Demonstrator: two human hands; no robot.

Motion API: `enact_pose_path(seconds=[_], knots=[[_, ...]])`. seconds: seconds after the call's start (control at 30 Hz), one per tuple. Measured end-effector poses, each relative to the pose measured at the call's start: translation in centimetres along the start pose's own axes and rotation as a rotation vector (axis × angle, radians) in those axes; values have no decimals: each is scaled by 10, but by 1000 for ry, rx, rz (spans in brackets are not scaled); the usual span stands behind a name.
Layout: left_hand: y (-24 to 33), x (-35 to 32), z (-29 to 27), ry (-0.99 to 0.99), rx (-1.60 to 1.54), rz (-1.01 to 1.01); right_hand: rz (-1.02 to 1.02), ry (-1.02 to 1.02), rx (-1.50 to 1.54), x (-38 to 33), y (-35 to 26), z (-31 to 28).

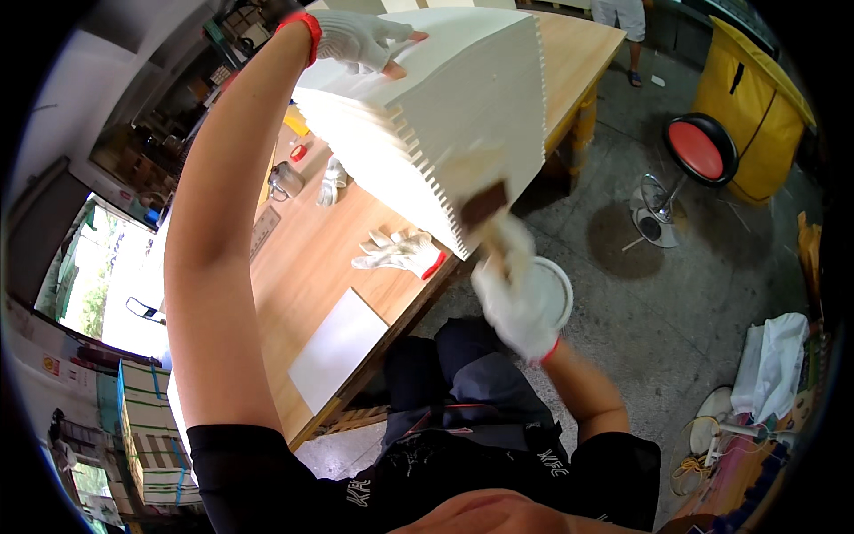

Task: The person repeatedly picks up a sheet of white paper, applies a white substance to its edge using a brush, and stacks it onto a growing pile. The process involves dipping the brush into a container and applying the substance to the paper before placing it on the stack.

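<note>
A tall white stack of what looks like paper [498, 98], its edges ridged like comb teeth, stands on the wooden table [311, 240]. My left hand [360, 43], in a white glove with bare fingertips, lies spread on top of it. Near the stack's lower right side, my right hand [516, 307], also gloved and blurred by motion, grips a wide brush [485, 205] with a dark brown end. Whether the brush touches the stack I cannot tell. Partly hidden behind that hand is a round white bucket [566, 294].
A loose white glove [405, 252], a white sheet [338, 349], a metal mug [286, 181] and a ruler [264, 231] lie on the table. A red-seated stool [696, 149] and a yellow bag [756, 107] stand right; another person's legs [630, 40] show far back.
</note>
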State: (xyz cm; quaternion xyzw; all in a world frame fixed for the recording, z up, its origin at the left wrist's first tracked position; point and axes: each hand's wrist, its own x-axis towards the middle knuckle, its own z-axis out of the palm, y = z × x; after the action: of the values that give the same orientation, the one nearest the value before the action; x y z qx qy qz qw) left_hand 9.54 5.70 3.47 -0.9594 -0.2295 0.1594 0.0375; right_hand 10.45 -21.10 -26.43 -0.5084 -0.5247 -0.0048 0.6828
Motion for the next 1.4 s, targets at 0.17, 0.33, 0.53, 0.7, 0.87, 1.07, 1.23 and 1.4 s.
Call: enact_pose_path(seconds=[0.17,0.33,0.53,0.7,0.87,1.07,1.23,1.4], knots=[[-24,-1,13,137,-10,105,559,101,441,103,23,-28],[-18,4,8,42,-56,70,314,13,109,66,37,7],[-11,1,1,0,-60,62,78,-139,-25,-22,16,3],[-6,-5,7,41,-53,18,440,139,381,92,52,-45],[-21,-2,9,59,-95,93,491,89,215,93,96,-23],[-19,4,13,107,-79,70,238,-8,-64,1,110,-24],[-26,4,15,24,-126,75,191,-81,48,54,25,-16],[-22,-4,16,118,-99,132,22,-175,-293,-1,56,-2]])
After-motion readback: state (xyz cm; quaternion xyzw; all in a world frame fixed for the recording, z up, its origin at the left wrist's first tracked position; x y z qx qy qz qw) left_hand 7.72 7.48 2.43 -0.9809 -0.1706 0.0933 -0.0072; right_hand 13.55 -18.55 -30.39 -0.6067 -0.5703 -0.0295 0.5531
